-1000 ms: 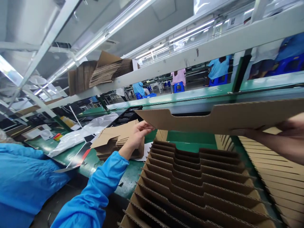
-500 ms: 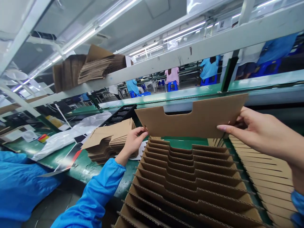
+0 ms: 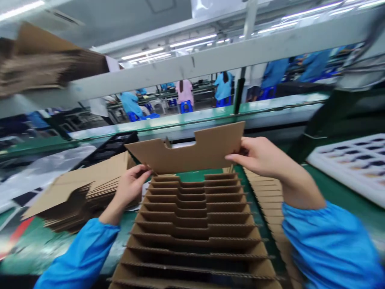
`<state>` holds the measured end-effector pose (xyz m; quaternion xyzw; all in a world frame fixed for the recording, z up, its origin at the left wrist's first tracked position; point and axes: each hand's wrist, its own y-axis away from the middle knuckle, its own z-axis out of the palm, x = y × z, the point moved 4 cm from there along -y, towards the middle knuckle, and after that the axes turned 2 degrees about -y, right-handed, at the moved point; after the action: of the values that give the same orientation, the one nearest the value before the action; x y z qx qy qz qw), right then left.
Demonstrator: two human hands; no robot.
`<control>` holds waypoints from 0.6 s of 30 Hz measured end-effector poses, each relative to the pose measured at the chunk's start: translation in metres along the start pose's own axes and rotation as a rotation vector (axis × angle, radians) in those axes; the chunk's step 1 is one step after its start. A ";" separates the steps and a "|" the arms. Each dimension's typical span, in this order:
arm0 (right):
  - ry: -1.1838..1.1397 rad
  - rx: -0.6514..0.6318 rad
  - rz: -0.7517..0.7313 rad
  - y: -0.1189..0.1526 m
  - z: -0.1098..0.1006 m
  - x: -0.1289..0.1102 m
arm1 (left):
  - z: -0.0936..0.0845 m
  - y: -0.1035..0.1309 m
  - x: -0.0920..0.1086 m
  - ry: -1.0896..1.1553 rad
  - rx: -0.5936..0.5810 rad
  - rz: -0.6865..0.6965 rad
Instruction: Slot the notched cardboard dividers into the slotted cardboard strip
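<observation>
Left hand (image 3: 130, 188) fingers pinched the notched cardboard panel (image 3: 183, 158) at its lower left corner, right hand (image 3: 263, 157) fingers its right end, likely to keep it upright and square across the far end of the divider grid (image 3: 192, 232); couldn't tell if it touched the slots. Panel stack (image 3: 67, 188) sat left on the bench (image 3: 36, 251), slotted strips (image 3: 267, 196) right, presumably for reach.

On the bench (image 3: 28, 249), a cardboard stack (image 3: 60, 192) lies left of the divider (image 3: 192, 233), strips (image 3: 266, 196) right, a tray (image 3: 345, 180) farther right. At the divider's far end, a panel (image 3: 186, 159) is between left hand (image 3: 130, 185) and right hand (image 3: 263, 156).
</observation>
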<state>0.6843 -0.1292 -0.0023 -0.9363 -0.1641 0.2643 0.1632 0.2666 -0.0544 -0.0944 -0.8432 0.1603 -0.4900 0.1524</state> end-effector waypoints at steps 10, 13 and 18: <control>-0.025 -0.015 -0.003 0.000 -0.002 0.000 | 0.006 -0.002 -0.001 0.105 -0.073 -0.044; -0.011 -0.031 0.008 -0.001 -0.001 0.004 | 0.008 -0.001 -0.005 0.107 -0.075 -0.054; -0.015 -0.006 0.005 -0.003 -0.003 0.002 | 0.010 -0.002 -0.011 0.146 -0.110 -0.052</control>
<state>0.6870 -0.1260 0.0000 -0.9352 -0.1638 0.2713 0.1583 0.2707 -0.0474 -0.1071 -0.8161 0.1757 -0.5445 0.0809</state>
